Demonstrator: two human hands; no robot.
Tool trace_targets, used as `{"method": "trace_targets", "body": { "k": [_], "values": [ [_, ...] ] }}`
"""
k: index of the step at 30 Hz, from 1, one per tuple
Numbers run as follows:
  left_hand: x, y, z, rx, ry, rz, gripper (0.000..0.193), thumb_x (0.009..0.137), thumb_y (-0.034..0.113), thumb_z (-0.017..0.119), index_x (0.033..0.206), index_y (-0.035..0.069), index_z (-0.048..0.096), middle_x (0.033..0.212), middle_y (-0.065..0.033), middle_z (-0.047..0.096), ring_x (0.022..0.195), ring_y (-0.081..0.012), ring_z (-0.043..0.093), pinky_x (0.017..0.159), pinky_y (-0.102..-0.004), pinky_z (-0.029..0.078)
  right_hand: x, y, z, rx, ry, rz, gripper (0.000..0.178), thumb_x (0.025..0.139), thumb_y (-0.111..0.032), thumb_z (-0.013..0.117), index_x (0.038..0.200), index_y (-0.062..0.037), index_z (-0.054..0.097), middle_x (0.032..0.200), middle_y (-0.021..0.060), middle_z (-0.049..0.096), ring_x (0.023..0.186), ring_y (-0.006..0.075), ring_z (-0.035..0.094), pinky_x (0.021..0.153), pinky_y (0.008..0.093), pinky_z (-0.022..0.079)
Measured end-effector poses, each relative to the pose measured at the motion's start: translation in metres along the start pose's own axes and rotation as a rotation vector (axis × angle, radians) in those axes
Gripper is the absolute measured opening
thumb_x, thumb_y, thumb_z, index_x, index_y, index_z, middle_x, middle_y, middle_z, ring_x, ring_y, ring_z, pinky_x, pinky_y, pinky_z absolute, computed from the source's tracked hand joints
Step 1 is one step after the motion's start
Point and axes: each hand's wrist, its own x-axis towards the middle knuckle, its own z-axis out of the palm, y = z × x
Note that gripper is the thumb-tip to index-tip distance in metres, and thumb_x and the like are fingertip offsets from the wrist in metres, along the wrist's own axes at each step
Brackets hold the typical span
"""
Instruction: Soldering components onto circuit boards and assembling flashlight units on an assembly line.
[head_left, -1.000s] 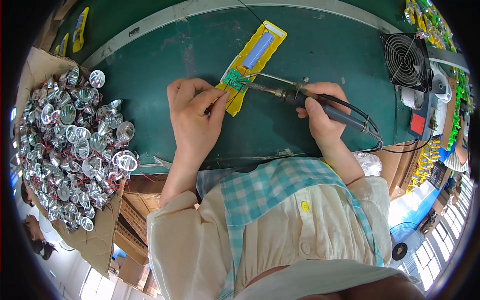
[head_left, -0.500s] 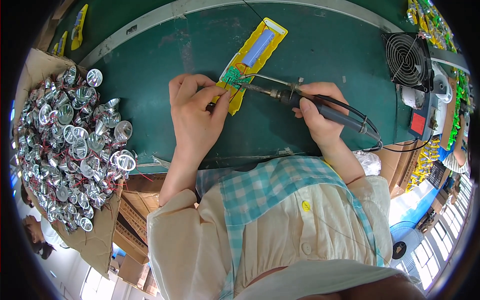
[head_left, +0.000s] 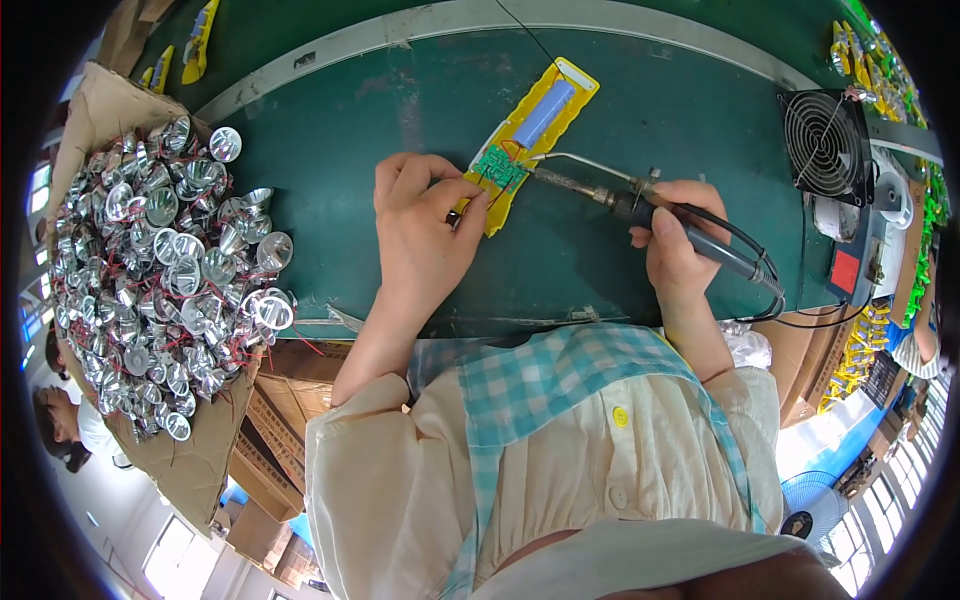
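The right hand (head_left: 685, 240) has its fingers wrapped round one soldering iron (head_left: 632, 210), thumb on top. The left hand (head_left: 425, 215) has thumb and forefinger pressed together at the lower left edge of one yellow casing (head_left: 502, 210); what they pinch is too small to tell, and a small dark thing (head_left: 457, 214) shows under the curled fingers.

The casing lies tilted in the upper middle of the frame, carrying one green circuit board (head_left: 498, 168) and, above it, one blue cylindrical cell (head_left: 543, 113), with thin red wires (head_left: 511, 147) between them. The iron's tip and one bent metal tube (head_left: 585, 160) reach the board's right edge; contact cannot be told. The left hand hides part of the casing's edge.

A black cable (head_left: 735, 232) loops back from the iron. At upper right stand one black fan (head_left: 828, 147) and a white spool (head_left: 893, 200). On the left, a cardboard box (head_left: 105, 100) is heaped with silvery reflectors (head_left: 170, 270), too many to count. Two more yellow pieces (head_left: 200, 42) lie at upper left.

The worktop (head_left: 350, 220) is dark green, scuffed, with a pale strip (head_left: 400, 32) along its far side. A co-worker (head_left: 65, 425) shows at lower left, a bluish fan (head_left: 812, 500) at lower right.
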Motion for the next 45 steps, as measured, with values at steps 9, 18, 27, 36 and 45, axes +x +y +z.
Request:
{"method": "trace_targets", "body": {
  "k": [9,18,27,36,45],
  "values": [
    [0.078,-0.008,-0.028,0.252,-0.245,0.525,0.039,0.066,0.000,0.050,0.104,0.008,0.047,0.107,-0.0085,0.047,0.087,-0.0263,0.048,0.075,-0.0319,0.039,0.022,-0.010,-0.029,0.287,0.130,-0.225,0.018,0.071,0.000,0.050,0.088,0.0029,0.047,0.069,0.0108,0.053,0.049,0.0117,0.051,0.042,0.0189,0.043],
    [0.115,0.027,0.009,0.710,-0.798,1.228,0.031,0.068,0.012,0.049,0.098,0.012,0.050,0.112,-0.0001,0.042,0.082,-0.0151,0.047,0.068,-0.0265,0.039,0.019,-0.019,-0.033,0.237,0.406,-0.046,0.015,0.067,-0.001,0.049,0.082,-0.0019,0.049,0.071,0.0101,0.053,0.045,0.0119,0.050,0.039,0.0205,0.043],
    [0.087,0.012,-0.029,0.616,-0.703,0.431,0.035,0.057,0.013,0.064,0.086,0.003,0.046,0.080,-0.0118,0.050,0.062,-0.0268,0.054,0.053,-0.0323,0.045,0.020,-0.023,-0.039,0.284,0.352,-0.072,0.015,0.069,-0.003,0.052,0.084,-0.0024,0.050,0.072,0.0081,0.053,0.052,0.0095,0.052,0.045,0.0201,0.044],
    [0.051,0.009,-0.025,0.427,-0.459,0.197,0.039,0.060,0.019,0.066,0.091,0.002,0.050,0.085,-0.0118,0.050,0.068,-0.0270,0.052,0.058,-0.0334,0.044,0.023,-0.015,-0.038,0.321,0.264,-0.218,0.017,0.072,-0.003,0.050,0.088,0.0000,0.048,0.069,0.0101,0.053,0.047,0.0111,0.050,0.040,0.0178,0.042],
    [0.028,-0.004,0.010,-0.123,-0.088,0.106,0.013,0.064,0.004,0.062,0.077,0.004,0.058,0.081,-0.0054,0.054,0.080,-0.0168,0.046,0.066,-0.0242,0.040,0.019,-0.010,-0.031,0.274,0.156,-0.182,0.017,0.072,-0.003,0.050,0.088,0.0014,0.047,0.067,0.0092,0.053,0.048,0.0106,0.050,0.041,0.0178,0.042]
  ]
}}
